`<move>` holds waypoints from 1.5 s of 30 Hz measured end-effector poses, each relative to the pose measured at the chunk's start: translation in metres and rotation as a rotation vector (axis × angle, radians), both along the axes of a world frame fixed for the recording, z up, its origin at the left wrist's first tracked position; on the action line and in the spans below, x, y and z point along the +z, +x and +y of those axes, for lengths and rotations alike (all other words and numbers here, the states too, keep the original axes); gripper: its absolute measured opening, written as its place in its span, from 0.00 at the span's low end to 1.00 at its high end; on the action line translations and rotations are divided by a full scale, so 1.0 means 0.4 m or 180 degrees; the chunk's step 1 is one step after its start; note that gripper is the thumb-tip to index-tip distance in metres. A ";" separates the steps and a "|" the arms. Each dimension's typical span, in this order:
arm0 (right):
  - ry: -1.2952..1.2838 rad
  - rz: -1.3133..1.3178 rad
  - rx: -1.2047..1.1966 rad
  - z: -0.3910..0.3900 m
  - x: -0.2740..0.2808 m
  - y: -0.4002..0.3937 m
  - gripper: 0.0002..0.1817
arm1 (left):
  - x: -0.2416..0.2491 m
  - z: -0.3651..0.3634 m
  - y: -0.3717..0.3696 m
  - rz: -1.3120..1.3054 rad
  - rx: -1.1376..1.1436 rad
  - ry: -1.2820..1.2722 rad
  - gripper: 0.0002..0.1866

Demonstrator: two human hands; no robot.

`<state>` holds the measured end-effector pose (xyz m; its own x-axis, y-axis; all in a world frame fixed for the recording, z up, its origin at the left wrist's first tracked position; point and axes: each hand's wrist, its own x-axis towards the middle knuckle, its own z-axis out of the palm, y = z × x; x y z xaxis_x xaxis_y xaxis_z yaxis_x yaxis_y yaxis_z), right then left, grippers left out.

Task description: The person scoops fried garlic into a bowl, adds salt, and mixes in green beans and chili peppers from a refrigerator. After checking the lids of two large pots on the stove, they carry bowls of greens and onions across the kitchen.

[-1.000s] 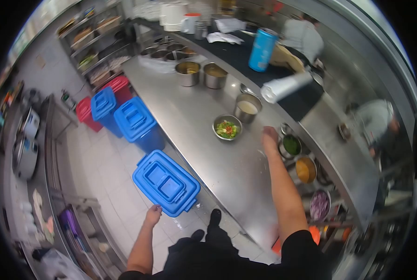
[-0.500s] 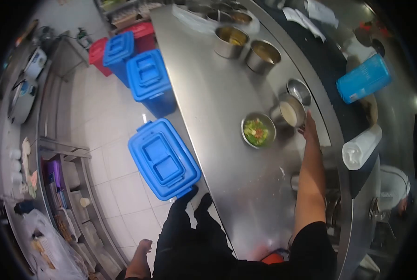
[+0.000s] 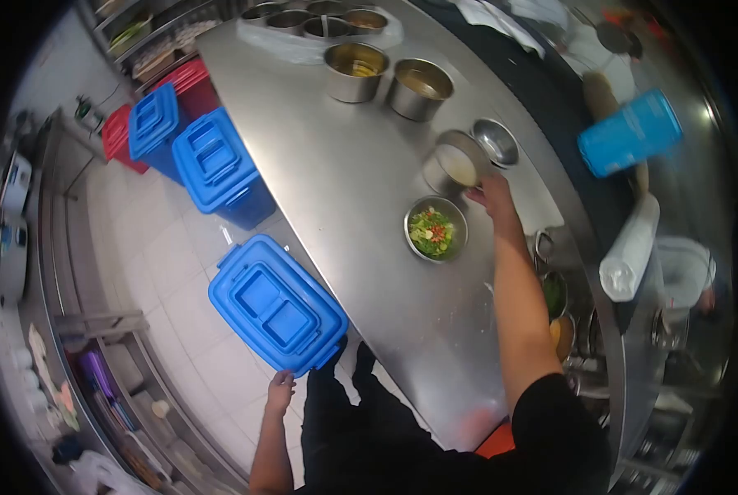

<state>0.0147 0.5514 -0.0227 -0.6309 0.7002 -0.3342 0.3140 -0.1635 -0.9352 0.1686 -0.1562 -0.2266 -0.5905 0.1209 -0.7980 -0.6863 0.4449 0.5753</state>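
The right hand (image 3: 491, 195) is seen stretched across a steel counter (image 3: 344, 165), its fingers curled at the near rim of a metal pot of white sauce (image 3: 453, 167); whether the rim is actually gripped cannot be told. A small bowl of chopped salad (image 3: 435, 231) is set just beside the hand, at its 8 o'clock, and an empty steel bowl (image 3: 496, 142) lies at its 12 o'clock. Two larger pots (image 3: 389, 74) are placed farther up the counter at 11 o'clock. The left hand (image 3: 280, 391) is held loosely open and empty (low, off the counter) just below the corner of a blue lidded bin (image 3: 276, 304).
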 end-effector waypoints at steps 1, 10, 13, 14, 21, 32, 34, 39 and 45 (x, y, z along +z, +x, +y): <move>-0.0193 -0.0035 -0.0122 -0.001 -0.004 -0.026 0.20 | 0.021 0.012 -0.025 0.0048 -0.0012 0.0068 0.21; -0.0912 0.1273 -0.1311 -0.139 -0.018 -0.237 0.06 | 0.126 -0.029 -0.064 -0.0084 -0.0077 0.0110 0.21; -0.0380 0.0965 -0.1727 -0.226 0.075 -0.202 0.10 | 0.217 0.029 -0.145 0.0098 -0.0259 0.0256 0.20; -0.0543 0.0979 -0.1631 -0.257 0.129 -0.163 0.10 | 0.238 0.059 -0.181 0.0250 -0.0338 0.0325 0.20; -0.0572 0.1220 -0.1881 -0.417 0.262 0.219 0.06 | 0.489 0.431 -0.417 0.1485 -0.1291 0.1215 0.22; -0.0658 0.0720 -0.3062 -0.805 0.070 1.000 0.07 | 0.662 0.921 -0.325 0.1613 -0.2375 0.2308 0.26; -0.0721 0.0822 -0.3366 -0.861 0.053 1.077 0.07 | 0.672 0.983 -0.246 0.1394 -0.2679 0.2353 0.26; -0.0576 0.1118 -0.3600 -0.925 0.034 1.177 0.08 | 0.646 1.198 -0.083 0.0648 -0.3168 0.2505 0.36; -0.0609 0.0764 -0.3112 -0.949 0.049 1.236 0.17 | 0.623 1.418 0.027 0.0596 -0.3204 0.2032 0.46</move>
<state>0.5092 0.1719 -0.0030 0.1225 0.8924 -0.4344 -0.2286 -0.4006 -0.8873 0.1796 0.4109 0.0227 -0.1051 0.9350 -0.3386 -0.0780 0.3317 0.9402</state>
